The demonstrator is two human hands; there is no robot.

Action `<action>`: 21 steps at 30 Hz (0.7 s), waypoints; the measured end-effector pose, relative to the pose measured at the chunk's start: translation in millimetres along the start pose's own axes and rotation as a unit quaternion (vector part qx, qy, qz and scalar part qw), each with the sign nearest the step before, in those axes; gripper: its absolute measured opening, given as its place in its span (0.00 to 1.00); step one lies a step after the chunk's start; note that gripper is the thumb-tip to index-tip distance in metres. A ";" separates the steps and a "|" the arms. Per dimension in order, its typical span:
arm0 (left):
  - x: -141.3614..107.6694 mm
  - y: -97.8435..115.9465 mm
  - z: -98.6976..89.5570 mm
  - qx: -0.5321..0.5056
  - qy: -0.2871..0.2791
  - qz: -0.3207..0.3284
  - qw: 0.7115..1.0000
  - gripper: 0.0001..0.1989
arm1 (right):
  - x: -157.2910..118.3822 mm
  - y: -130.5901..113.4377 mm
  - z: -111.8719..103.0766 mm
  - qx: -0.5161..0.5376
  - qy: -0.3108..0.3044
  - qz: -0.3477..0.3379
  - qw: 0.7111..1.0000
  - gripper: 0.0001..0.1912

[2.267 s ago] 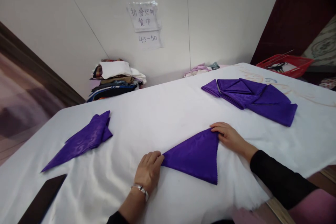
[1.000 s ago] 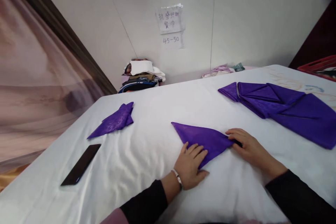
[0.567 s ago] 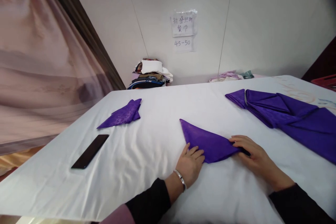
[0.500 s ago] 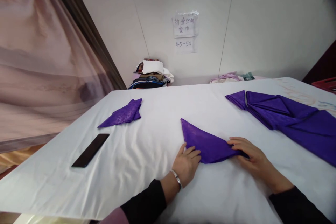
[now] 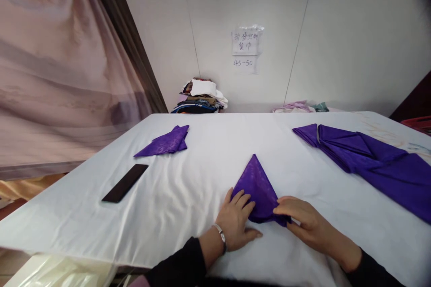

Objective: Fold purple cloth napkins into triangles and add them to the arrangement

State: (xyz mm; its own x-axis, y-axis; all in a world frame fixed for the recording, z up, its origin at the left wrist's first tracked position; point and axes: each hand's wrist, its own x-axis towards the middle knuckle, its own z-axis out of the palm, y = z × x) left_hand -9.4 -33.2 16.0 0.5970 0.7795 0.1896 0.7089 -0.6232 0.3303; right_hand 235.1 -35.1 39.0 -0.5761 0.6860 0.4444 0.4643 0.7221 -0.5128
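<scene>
A purple cloth napkin point(image 5: 256, 184) lies folded in a triangle on the white-covered table, its point away from me. Flat on its left edge rests my left hand point(image 5: 235, 219), fingers spread, a silver bracelet on the wrist. My right hand point(image 5: 305, 222) pinches the napkin's lower right corner between thumb and fingers. Farther left sits another folded purple napkin point(image 5: 166, 141) with pointed ends. At the right lies a long bundle of purple cloth point(image 5: 367, 152), gathered near its far left end by a narrow band.
A dark flat phone-like slab point(image 5: 125, 183) lies on the white tablecloth point(image 5: 158, 219) at the left. Stacked clothes point(image 5: 200, 96) and a lower cloth pile point(image 5: 296, 106) stand beyond the far edge. A pink curtain point(image 5: 63, 63) hangs at the left; paper signs point(image 5: 247, 49) are on the wall.
The napkin's right corner has come in toward me and to the left with my right hand, narrowing the triangle. My left hand stays on its left side. The view has shifted slightly.
</scene>
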 end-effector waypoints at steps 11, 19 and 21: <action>9.4 -0.5 17.3 -0.040 0.065 -0.013 0.997 0.06 | 58.4 7.4 9.5 0.287 -0.040 0.253 0.923 0.14; 13.2 -13.2 17.2 -0.101 0.127 -0.093 0.982 0.08 | 100.2 57.4 24.9 0.187 0.000 0.253 0.949 0.06; 14.4 -19.6 19.2 -0.110 0.152 -0.131 0.973 0.20 | 104.2 65.8 29.1 0.155 0.013 0.261 0.953 0.04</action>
State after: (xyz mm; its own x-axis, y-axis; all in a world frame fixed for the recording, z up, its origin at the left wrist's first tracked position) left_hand -7.5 -11.0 -5.5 0.2441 0.9132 0.3262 0.7045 -0.3981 0.5875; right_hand 186.0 81.4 30.2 -0.3023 0.9494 0.0847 0.4599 0.2231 -0.8595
